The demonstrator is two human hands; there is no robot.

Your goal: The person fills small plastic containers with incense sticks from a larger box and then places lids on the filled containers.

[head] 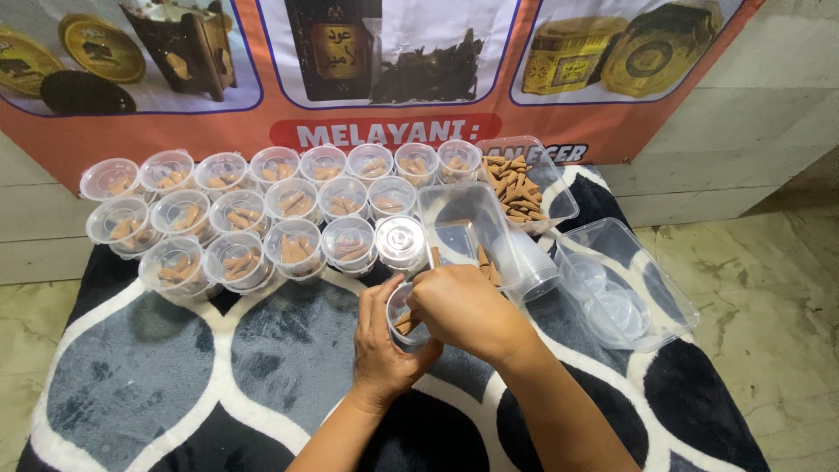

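Left hand (382,350) has its grip wrapped round a small cup (404,322); right hand (463,308) pinches brown cones (405,323) in. Best to keep that cup upright, drop them low.

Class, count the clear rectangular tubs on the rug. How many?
3: one at the back holding brown cones, one tilted mid-rug, one at right holding round lids.

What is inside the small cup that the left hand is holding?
The small cup holds a few brown cones. The right hand covers most of its opening, so their number cannot be seen.
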